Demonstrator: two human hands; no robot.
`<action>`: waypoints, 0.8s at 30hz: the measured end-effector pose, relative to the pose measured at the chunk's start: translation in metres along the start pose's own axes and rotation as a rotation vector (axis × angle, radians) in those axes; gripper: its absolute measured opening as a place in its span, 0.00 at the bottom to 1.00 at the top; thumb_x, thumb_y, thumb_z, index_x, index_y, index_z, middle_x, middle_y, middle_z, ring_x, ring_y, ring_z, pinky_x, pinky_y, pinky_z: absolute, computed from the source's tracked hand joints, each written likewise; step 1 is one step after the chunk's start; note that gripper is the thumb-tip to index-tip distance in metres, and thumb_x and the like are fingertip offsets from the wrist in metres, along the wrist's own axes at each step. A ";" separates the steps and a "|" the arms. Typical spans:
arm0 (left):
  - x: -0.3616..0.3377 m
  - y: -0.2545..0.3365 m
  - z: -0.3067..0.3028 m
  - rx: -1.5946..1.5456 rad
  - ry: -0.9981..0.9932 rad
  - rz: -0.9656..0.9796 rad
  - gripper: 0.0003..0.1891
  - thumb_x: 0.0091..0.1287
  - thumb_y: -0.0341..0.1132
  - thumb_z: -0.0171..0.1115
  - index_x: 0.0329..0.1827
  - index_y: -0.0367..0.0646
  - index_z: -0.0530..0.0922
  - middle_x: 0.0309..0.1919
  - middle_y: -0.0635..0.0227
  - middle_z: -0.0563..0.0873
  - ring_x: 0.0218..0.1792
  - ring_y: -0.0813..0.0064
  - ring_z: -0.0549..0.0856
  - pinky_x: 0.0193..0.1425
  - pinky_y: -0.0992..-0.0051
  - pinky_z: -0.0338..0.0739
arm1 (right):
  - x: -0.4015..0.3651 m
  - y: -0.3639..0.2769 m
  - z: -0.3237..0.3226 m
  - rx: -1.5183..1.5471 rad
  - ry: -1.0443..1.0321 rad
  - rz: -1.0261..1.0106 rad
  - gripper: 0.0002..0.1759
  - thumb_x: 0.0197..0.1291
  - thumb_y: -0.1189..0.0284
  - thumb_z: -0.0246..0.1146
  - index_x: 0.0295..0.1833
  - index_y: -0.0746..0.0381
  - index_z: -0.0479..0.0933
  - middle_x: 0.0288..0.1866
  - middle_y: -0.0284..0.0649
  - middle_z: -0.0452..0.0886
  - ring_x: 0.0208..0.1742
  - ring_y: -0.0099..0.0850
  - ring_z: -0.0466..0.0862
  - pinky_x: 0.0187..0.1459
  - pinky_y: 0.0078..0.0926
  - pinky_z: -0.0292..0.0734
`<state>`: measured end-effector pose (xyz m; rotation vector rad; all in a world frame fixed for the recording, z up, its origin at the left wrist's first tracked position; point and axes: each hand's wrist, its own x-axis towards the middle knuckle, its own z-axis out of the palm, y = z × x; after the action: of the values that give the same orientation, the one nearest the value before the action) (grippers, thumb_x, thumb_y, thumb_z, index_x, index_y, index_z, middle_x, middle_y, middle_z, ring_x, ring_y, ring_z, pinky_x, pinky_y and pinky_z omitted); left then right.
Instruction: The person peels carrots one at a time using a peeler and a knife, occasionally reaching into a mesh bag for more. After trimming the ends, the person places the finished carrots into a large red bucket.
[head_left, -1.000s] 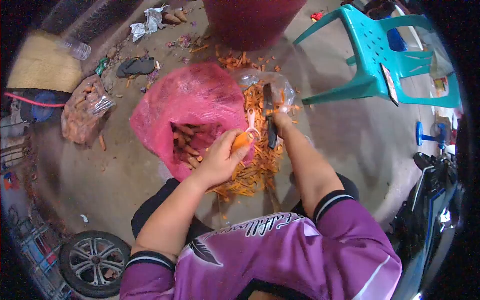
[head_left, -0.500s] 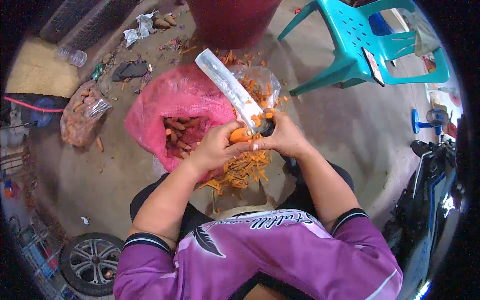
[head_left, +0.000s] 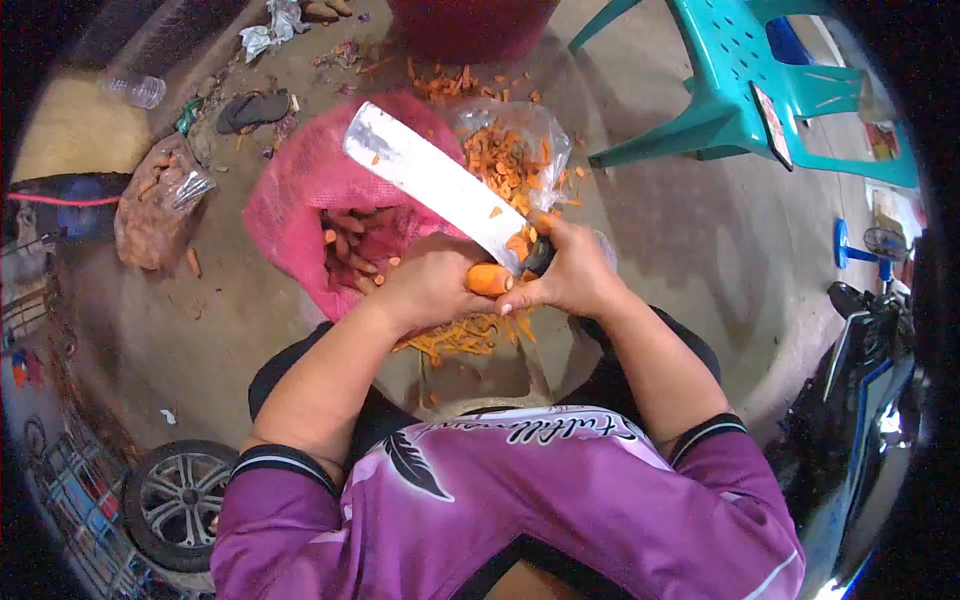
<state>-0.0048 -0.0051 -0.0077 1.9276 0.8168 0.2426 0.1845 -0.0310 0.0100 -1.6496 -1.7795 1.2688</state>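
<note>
An orange peeled carrot (head_left: pixel 489 279) is in my left hand (head_left: pixel 432 285), its cut end toward my right. My right hand (head_left: pixel 575 268) is closed around the dark handle of a large knife (head_left: pixel 430 178), whose broad pale blade slants up to the left with orange bits stuck near the handle. The blade's lower end is beside the carrot's tip. Below my hands lie thin orange peelings (head_left: pixel 455 338). A pink mesh sack (head_left: pixel 285 215) holding unpeeled roots stands open to the left, and a clear plastic bag (head_left: pixel 553 150) with orange pieces lies beyond the knife.
A teal plastic chair (head_left: pixel 700 75) stands at the upper right, and a dark red tub (head_left: pixel 470 30) at the top. Further left are a plastic bag of roots (head_left: pixel 155 225) and a black sandal (head_left: pixel 255 112). A wheel (head_left: pixel 185 505) lies lower left; a motorcycle (head_left: pixel 855 410) is at right.
The knife blade has swung lower and further left, its flat face more toward me. The carrot has shifted slightly right and down in my left hand. The view has also shifted a little.
</note>
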 end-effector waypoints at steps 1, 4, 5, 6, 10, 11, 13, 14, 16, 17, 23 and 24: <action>0.001 0.000 0.002 -0.027 0.021 0.024 0.26 0.44 0.48 0.67 0.42 0.41 0.74 0.35 0.58 0.80 0.39 0.61 0.79 0.42 0.68 0.71 | -0.001 -0.005 -0.004 -0.062 -0.025 0.015 0.45 0.17 0.48 0.75 0.42 0.68 0.73 0.33 0.47 0.78 0.36 0.37 0.79 0.40 0.29 0.72; 0.006 0.003 0.002 -0.098 0.041 0.083 0.26 0.44 0.48 0.67 0.43 0.40 0.74 0.39 0.58 0.79 0.41 0.61 0.78 0.44 0.69 0.70 | -0.001 -0.004 -0.005 -0.124 -0.028 -0.046 0.46 0.18 0.46 0.73 0.43 0.68 0.73 0.33 0.50 0.78 0.37 0.41 0.80 0.40 0.31 0.73; 0.008 0.004 0.002 -0.116 0.018 0.092 0.27 0.43 0.48 0.67 0.43 0.40 0.73 0.39 0.58 0.78 0.42 0.62 0.77 0.45 0.69 0.70 | -0.001 -0.001 -0.005 -0.124 -0.017 -0.085 0.46 0.19 0.45 0.73 0.43 0.68 0.74 0.32 0.50 0.79 0.36 0.42 0.80 0.40 0.31 0.74; 0.008 0.004 0.001 -0.132 -0.004 0.102 0.27 0.43 0.48 0.67 0.43 0.40 0.73 0.40 0.59 0.78 0.42 0.63 0.77 0.45 0.69 0.69 | -0.001 0.005 -0.002 -0.100 -0.018 -0.114 0.45 0.19 0.45 0.72 0.43 0.67 0.74 0.30 0.50 0.78 0.35 0.42 0.80 0.39 0.31 0.74; 0.007 0.006 -0.003 -0.230 -0.212 -0.020 0.27 0.42 0.48 0.69 0.41 0.40 0.73 0.38 0.62 0.78 0.40 0.67 0.77 0.45 0.70 0.69 | 0.000 0.017 0.004 -0.099 -0.040 -0.195 0.42 0.21 0.43 0.71 0.40 0.66 0.75 0.24 0.49 0.77 0.29 0.44 0.80 0.33 0.32 0.74; 0.009 0.011 -0.009 -0.183 -0.281 -0.050 0.29 0.41 0.49 0.69 0.43 0.41 0.73 0.39 0.63 0.78 0.42 0.67 0.77 0.47 0.70 0.69 | 0.000 0.017 0.004 -0.123 -0.048 -0.207 0.42 0.22 0.43 0.70 0.39 0.66 0.75 0.22 0.49 0.77 0.27 0.45 0.79 0.32 0.33 0.74; 0.012 0.010 -0.011 -0.154 -0.395 -0.058 0.30 0.40 0.48 0.70 0.45 0.42 0.73 0.40 0.64 0.79 0.43 0.69 0.77 0.48 0.71 0.69 | 0.000 0.022 0.009 -0.115 -0.004 -0.274 0.39 0.24 0.42 0.69 0.36 0.66 0.75 0.21 0.49 0.76 0.25 0.45 0.79 0.30 0.34 0.73; 0.013 0.003 -0.008 -0.174 -0.441 -0.038 0.30 0.40 0.48 0.70 0.44 0.42 0.73 0.39 0.65 0.79 0.42 0.70 0.77 0.47 0.72 0.70 | -0.001 0.023 0.011 -0.110 0.020 -0.306 0.38 0.25 0.42 0.69 0.35 0.65 0.75 0.20 0.49 0.75 0.24 0.46 0.79 0.29 0.34 0.73; 0.012 -0.001 -0.006 -0.281 -0.463 0.002 0.27 0.40 0.45 0.71 0.43 0.42 0.74 0.37 0.67 0.79 0.40 0.73 0.76 0.46 0.74 0.70 | -0.001 0.021 0.011 -0.128 -0.030 -0.287 0.38 0.27 0.42 0.68 0.35 0.65 0.76 0.20 0.49 0.75 0.24 0.46 0.78 0.29 0.34 0.73; 0.011 0.004 -0.009 -0.230 -0.436 -0.036 0.27 0.41 0.43 0.71 0.43 0.42 0.74 0.38 0.67 0.79 0.41 0.73 0.76 0.47 0.74 0.69 | -0.001 0.020 0.012 -0.136 -0.055 -0.278 0.38 0.27 0.42 0.68 0.34 0.65 0.76 0.19 0.49 0.75 0.24 0.46 0.78 0.29 0.35 0.73; 0.010 -0.004 0.003 -0.412 -0.133 -0.210 0.29 0.43 0.43 0.70 0.46 0.38 0.72 0.41 0.57 0.77 0.45 0.65 0.76 0.50 0.71 0.67 | 0.005 0.025 0.019 -0.018 0.062 -0.090 0.39 0.33 0.41 0.65 0.40 0.67 0.76 0.23 0.53 0.77 0.28 0.45 0.80 0.32 0.37 0.73; 0.010 -0.006 0.005 -0.390 -0.059 -0.261 0.28 0.44 0.43 0.69 0.46 0.37 0.71 0.41 0.55 0.77 0.44 0.63 0.77 0.49 0.70 0.68 | 0.007 0.029 0.021 -0.032 0.070 -0.070 0.37 0.37 0.43 0.64 0.40 0.67 0.76 0.24 0.53 0.77 0.29 0.41 0.81 0.33 0.35 0.73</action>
<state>0.0031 -0.0008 -0.0172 1.4430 0.8987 0.1697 0.1830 -0.0344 -0.0261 -1.6139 -1.8081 1.1431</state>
